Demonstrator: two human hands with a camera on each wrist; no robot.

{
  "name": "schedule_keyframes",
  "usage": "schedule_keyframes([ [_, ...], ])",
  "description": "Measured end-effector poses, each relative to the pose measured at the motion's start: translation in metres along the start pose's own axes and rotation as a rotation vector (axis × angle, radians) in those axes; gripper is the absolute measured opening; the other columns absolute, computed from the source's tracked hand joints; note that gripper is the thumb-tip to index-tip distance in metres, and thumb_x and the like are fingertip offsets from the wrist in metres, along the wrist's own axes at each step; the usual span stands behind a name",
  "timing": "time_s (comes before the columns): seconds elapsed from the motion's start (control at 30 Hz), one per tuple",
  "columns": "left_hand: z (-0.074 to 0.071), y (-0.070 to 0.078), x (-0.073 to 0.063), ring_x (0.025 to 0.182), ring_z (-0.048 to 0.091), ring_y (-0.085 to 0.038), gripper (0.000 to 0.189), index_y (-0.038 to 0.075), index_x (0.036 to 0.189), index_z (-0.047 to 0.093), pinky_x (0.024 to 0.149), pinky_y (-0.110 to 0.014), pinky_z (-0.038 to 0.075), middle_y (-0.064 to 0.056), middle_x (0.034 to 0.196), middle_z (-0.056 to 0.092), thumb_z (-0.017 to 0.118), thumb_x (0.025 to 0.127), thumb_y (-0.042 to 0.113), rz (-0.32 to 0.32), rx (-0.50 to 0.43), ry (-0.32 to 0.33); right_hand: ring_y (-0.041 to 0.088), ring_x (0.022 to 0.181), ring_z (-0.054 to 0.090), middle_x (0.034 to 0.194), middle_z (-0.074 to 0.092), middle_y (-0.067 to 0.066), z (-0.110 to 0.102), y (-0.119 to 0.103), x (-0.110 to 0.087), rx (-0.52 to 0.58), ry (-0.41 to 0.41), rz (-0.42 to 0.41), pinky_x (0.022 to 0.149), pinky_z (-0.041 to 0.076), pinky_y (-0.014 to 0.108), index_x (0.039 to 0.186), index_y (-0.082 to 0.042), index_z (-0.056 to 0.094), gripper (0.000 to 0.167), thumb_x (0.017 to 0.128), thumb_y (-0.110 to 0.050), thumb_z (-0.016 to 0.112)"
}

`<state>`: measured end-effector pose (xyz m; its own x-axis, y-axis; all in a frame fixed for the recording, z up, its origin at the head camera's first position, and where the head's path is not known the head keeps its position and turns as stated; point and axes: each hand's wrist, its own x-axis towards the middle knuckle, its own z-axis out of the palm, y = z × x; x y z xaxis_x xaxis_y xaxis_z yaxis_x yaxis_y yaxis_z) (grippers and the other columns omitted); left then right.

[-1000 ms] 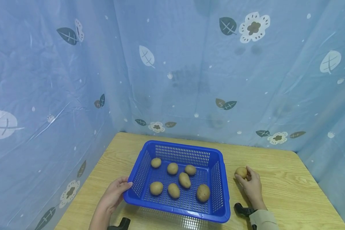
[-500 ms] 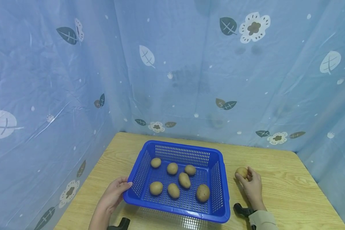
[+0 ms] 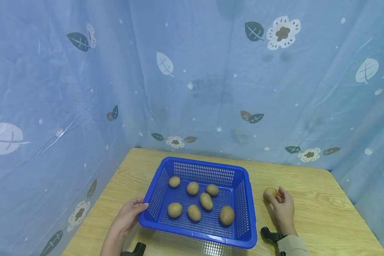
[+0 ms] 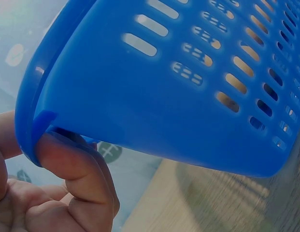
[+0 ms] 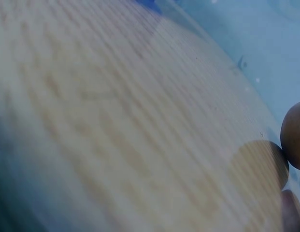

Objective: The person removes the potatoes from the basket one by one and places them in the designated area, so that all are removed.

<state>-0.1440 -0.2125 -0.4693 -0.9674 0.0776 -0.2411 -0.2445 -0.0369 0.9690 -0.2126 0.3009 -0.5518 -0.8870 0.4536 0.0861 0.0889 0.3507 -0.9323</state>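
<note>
My left hand [image 3: 126, 215] grips the left rim of a blue plastic basket [image 3: 196, 234], thumb over the top and fingers curled beneath, as the left wrist view shows at the basket's rim [image 4: 28, 104]. Several potatoes lie spread over the basket floor, among them a large brownish one [image 3: 226, 215] at the right and a longer one [image 3: 206, 201] near the middle. Right of the basket my right hand [image 3: 282, 209] holds one more potato [image 3: 270, 193] low over the table with thumb and fingertips. The right wrist view catches only part of this potato [image 5: 294, 135], at its edge.
The pale wooden table [image 3: 323, 206] extends to the right of the basket. A blue patterned curtain [image 3: 204, 78] hangs behind it and along both sides. Black wrist mounts [image 3: 270, 234] sit by each wrist.
The right fingers have shifted slightly to the right, looser about the potato. The left hand, the basket and the potatoes in it stay in place; the head view tips slightly.
</note>
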Motion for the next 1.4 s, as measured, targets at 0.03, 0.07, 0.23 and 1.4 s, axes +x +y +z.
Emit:
schedule_keyframes([
  [0.03,0.0,0.0,0.0,0.085,0.066,-0.016,0.041,-0.014,0.12,0.036,0.076,-0.025,0.055,-0.005,0.091,0.067,0.055,0.093,0.01,0.001,0.001,0.001,0.008,0.111,0.04,0.139,0.037,0.019,0.0,0.0,0.0,0.012,0.003,0.004,0.084,0.03,-0.004,0.144,0.002,0.033,0.074,0.088,-0.032,0.067],
  [0.07,0.0,0.0,0.0,0.085,0.067,-0.016,0.041,-0.014,0.121,0.036,0.076,-0.025,0.055,-0.005,0.091,0.067,0.055,0.093,0.01,0.001,0.0,0.0,0.007,0.112,0.04,0.139,0.037,0.018,0.0,-0.001,0.0,0.022,0.004,0.007,0.085,0.03,-0.003,0.144,0.002,0.033,0.073,0.088,-0.031,0.067],
  [0.23,0.0,0.0,0.0,0.085,0.066,-0.015,0.042,-0.015,0.122,0.034,0.076,-0.025,0.055,-0.005,0.092,0.066,0.054,0.093,0.009,0.001,-0.001,-0.004,0.015,0.119,0.039,0.141,0.035,0.016,0.0,-0.005,-0.001,0.081,0.003,0.037,0.094,0.033,0.002,0.145,0.001,0.029,0.073,0.089,-0.028,0.066],
  [1.4,0.003,0.001,0.0,0.085,0.066,-0.018,0.037,-0.013,0.119,0.04,0.074,-0.025,0.055,-0.01,0.093,0.067,0.055,0.093,0.008,0.003,0.014,0.066,0.007,0.119,0.041,0.13,0.044,0.002,-0.014,-0.082,-0.015,0.231,-0.05,-0.198,0.101,0.035,0.011,0.144,-0.003,0.033,0.065,0.088,-0.009,0.065],
])
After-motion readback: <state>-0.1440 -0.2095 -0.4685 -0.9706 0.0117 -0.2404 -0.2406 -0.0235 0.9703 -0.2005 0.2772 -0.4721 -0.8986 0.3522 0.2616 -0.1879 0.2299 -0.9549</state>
